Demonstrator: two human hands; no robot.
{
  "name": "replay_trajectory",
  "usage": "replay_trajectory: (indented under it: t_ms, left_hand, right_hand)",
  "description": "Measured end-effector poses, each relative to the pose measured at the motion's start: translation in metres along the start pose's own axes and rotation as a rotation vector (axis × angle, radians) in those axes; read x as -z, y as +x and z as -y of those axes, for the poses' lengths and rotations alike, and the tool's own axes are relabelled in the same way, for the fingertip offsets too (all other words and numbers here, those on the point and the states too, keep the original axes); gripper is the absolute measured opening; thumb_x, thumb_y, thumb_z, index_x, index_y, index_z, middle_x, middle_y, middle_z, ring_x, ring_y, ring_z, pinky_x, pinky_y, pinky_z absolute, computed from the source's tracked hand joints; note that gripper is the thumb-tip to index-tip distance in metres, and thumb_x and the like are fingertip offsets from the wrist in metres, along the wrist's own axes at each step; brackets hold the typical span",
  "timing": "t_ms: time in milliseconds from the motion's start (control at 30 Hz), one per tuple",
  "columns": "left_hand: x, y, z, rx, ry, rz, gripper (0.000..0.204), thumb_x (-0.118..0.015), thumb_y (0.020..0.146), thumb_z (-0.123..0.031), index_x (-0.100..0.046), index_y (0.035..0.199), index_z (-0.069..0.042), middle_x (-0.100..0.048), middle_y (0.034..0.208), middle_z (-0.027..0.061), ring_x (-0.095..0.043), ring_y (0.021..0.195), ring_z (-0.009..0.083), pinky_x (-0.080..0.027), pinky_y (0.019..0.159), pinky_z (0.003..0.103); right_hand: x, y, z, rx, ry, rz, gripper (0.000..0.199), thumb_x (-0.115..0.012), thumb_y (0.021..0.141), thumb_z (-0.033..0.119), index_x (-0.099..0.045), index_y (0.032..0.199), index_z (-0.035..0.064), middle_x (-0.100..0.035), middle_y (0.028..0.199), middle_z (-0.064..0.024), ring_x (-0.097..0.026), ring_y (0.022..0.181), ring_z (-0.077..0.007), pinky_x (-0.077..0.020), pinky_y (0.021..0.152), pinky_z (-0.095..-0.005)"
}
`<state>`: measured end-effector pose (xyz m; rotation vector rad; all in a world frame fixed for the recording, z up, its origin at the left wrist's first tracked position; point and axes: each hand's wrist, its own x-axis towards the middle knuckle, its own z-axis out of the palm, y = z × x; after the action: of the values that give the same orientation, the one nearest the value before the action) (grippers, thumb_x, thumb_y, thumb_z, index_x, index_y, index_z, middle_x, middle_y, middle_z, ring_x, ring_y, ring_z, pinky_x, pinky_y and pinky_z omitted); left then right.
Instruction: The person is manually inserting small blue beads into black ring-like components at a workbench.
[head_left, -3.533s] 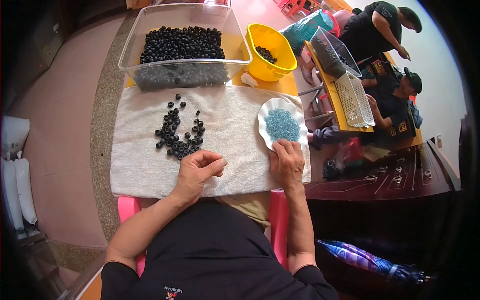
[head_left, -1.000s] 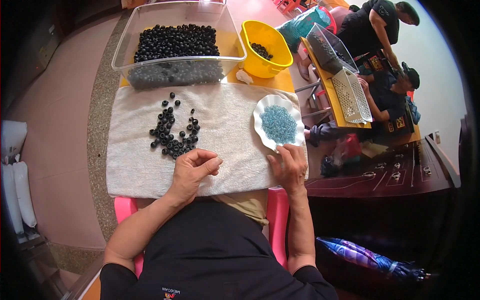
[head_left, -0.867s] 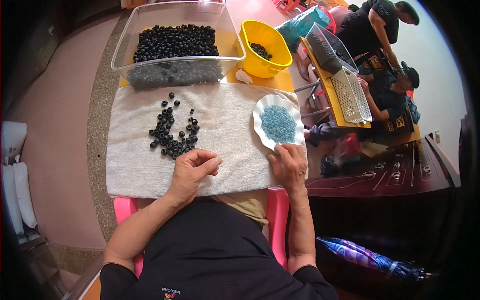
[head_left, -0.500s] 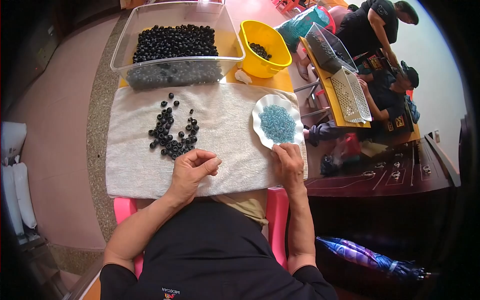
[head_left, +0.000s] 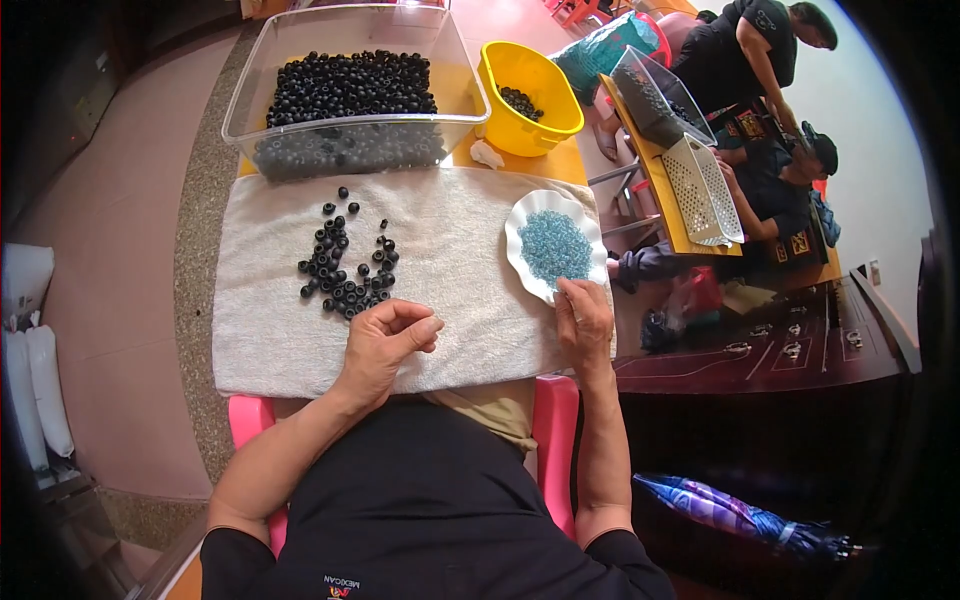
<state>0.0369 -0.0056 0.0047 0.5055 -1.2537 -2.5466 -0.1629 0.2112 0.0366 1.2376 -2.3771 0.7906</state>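
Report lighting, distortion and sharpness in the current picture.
Head view: the white towel is brightly lit, the umbrella sits against near-black darkness; head view: the speckled floor strip curves at left, corners go black; head view: left hand and right hand look fairly sharp.

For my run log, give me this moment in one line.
Left hand: curled, contents unclear, by black beads | Right hand: at near rim of white dish, by blue beads | Rest: clear bin, yellow tub, towel

One plate (head_left: 535, 286), one towel (head_left: 470, 260), one umbrella (head_left: 735, 513)
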Motion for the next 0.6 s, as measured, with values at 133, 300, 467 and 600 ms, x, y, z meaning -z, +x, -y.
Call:
replay_trajectory:
  t_ms: [133, 300, 467, 600]
  left_hand:
    - [0.001, 0.0, 0.001, -0.014, 0.038, 0.022, 0.012, -0.068, 0.091, -0.009, -0.066, 0.1, -0.001, -0.07, 0.093, 0.0082, -0.065, 0.078, 0.012, -0.054, 0.073, 0.027]
    - [-0.003, -0.001, 0.001, -0.028, 0.125, 0.049, 0.015, -0.067, 0.092, -0.01, -0.066, 0.103, 0.0, -0.07, 0.092, 0.0075, -0.064, 0.078, 0.0113, -0.054, 0.073, 0.026]
    - [-0.009, -0.001, 0.001, -0.003, 0.151, 0.094, 0.018, -0.066, 0.093, -0.011, -0.066, 0.107, 0.0, -0.069, 0.092, 0.0068, -0.064, 0.078, 0.0106, -0.054, 0.073, 0.026]
    - [-0.014, 0.001, -0.001, -0.005, 0.189, 0.109, 0.018, -0.064, 0.094, -0.013, -0.066, 0.106, 0.0, -0.067, 0.088, 0.0056, -0.063, 0.076, 0.01, -0.054, 0.071, 0.025]
  right_hand:
    - [0.002, 0.001, 0.001, -0.04, 0.02, 0.009, 0.019, -0.066, 0.085, -0.002, -0.067, 0.104, -0.0003, -0.066, 0.094, -0.0158, -0.064, 0.085, -0.0311, -0.0511, 0.074, -0.0368]
    - [0.006, 0.005, 0.003, -0.041, 0.024, -0.011, 0.018, -0.066, 0.086, -0.002, -0.067, 0.104, -0.0004, -0.067, 0.094, -0.0151, -0.065, 0.084, -0.0284, -0.0517, 0.074, -0.0338]
    - [0.007, 0.006, -0.002, -0.079, 0.1, -0.025, 0.017, -0.066, 0.088, -0.001, -0.067, 0.105, -0.0006, -0.067, 0.092, -0.014, -0.065, 0.08, -0.022, -0.0515, 0.073, -0.0296]
    - [0.009, 0.006, 0.0, -0.204, 0.214, 0.012, 0.017, -0.066, 0.089, 0.0, -0.067, 0.106, -0.0023, -0.067, 0.09, -0.008, -0.064, 0.08, -0.0136, -0.0511, 0.072, -0.0253]
